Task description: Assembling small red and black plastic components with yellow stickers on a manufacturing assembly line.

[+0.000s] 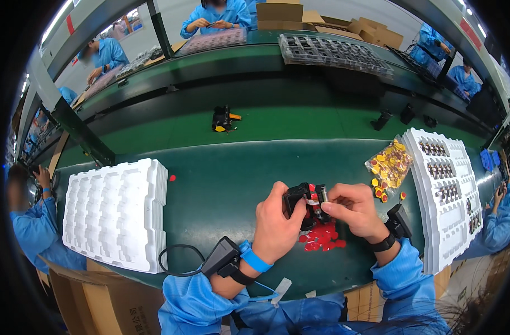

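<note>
Above the near middle of the green bench, my left hand [277, 226] is closed around a black plastic housing [295, 197]. My right hand [356, 211] pinches a small black and silver part [322, 194] close against the housing's right side. Whether the two parts are joined I cannot tell, as the fingers cover where they meet. Just below my hands lies a loose pile of small red discs [323, 238]. To the right of my right hand, several yellow and red round pieces [380, 192] lie beside a clear bag [393, 164] full of the same.
A stack of white moulded trays [112, 215] stands at left; another white tray stack [442, 223] at right holds rows of small metallic parts. A black and yellow assembly [224, 119] and several black parts [382, 119] lie on the green conveyor [299, 120]. Co-workers sit beyond and alongside.
</note>
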Action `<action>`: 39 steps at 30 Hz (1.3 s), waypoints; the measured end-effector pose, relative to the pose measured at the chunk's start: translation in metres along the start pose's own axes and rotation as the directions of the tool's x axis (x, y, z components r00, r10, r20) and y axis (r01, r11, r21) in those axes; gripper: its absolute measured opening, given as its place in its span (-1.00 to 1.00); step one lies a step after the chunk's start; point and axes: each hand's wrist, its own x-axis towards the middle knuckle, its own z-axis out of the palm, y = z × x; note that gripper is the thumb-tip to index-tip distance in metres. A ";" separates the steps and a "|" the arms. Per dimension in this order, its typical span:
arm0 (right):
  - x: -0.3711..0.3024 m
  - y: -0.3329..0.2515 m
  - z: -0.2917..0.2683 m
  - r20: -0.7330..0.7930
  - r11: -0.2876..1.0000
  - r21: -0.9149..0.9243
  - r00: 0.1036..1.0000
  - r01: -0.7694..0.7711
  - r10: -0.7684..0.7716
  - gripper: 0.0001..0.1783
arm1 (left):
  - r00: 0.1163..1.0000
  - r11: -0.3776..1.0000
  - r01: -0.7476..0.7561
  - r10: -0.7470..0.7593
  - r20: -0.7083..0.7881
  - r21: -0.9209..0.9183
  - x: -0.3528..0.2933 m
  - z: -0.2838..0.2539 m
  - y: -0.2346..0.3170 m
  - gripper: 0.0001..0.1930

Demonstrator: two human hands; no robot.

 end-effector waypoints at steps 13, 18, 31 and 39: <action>-0.003 0.006 0.013 -0.028 0.976 -0.179 0.991 0.127 -0.134 -0.81 | 0.994 0.990 -0.100 0.104 -0.027 0.100 -0.004 0.003 -0.004 -0.80; -0.005 0.008 0.009 -0.041 0.981 -0.147 0.990 0.130 -0.137 -0.80 | 0.990 0.983 -0.139 0.141 -0.005 0.121 -0.005 0.003 -0.001 -0.81; -0.005 0.004 0.012 -0.034 0.999 -0.034 0.999 -0.005 0.004 -0.80 | 0.996 0.997 -0.057 0.060 0.060 -0.058 -0.007 -0.002 0.000 -0.82; -0.006 0.001 0.020 -0.089 0.996 0.051 0.993 -0.076 0.080 -0.84 | 0.993 0.980 -0.114 0.117 0.008 -0.161 -0.003 0.003 -0.013 -0.80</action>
